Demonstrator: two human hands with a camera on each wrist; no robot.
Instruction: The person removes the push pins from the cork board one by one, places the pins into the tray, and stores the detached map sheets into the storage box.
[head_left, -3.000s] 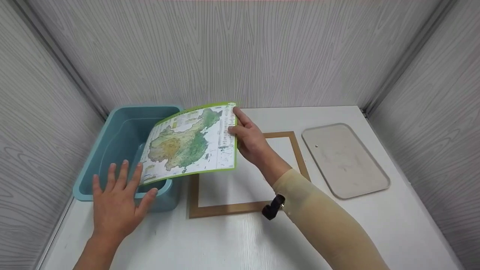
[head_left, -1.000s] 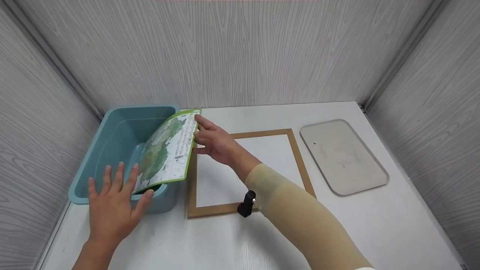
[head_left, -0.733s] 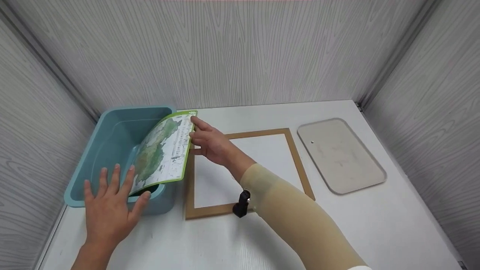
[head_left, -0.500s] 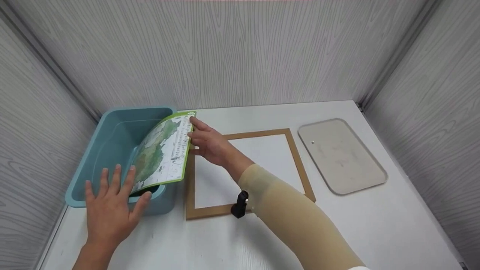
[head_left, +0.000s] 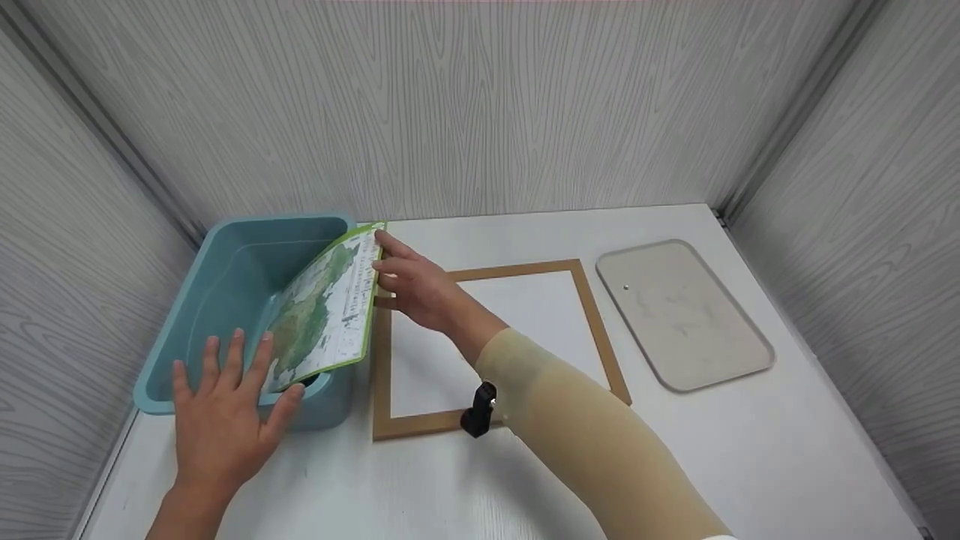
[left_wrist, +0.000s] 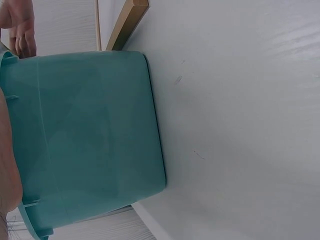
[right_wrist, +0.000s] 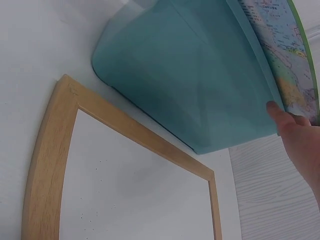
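Observation:
A map sheet (head_left: 322,311) with a green border leans steeply into a teal plastic bin (head_left: 225,270) at the table's left. Its lower end is inside the bin. My right hand (head_left: 384,264) pinches the sheet's upper right edge above the bin's right wall. My left hand (head_left: 225,401) lies flat with spread fingers on the bin's near rim, touching the sheet's lower corner. In the right wrist view the map sheet (right_wrist: 292,55) overhangs the bin (right_wrist: 190,85), with a fingertip (right_wrist: 280,112) on its edge. The left wrist view shows the bin's outer wall (left_wrist: 85,135).
A wooden picture frame (head_left: 382,375) with a white centre lies flat right beside the bin, under my right forearm. A grey rounded board (head_left: 682,311) lies at the right. Grey panel walls close in the white table (head_left: 750,465) on three sides.
My right hand has carried the map sheet left from over the frame and tilted it steeply down into the bin. The left hand has stayed on the bin's rim.

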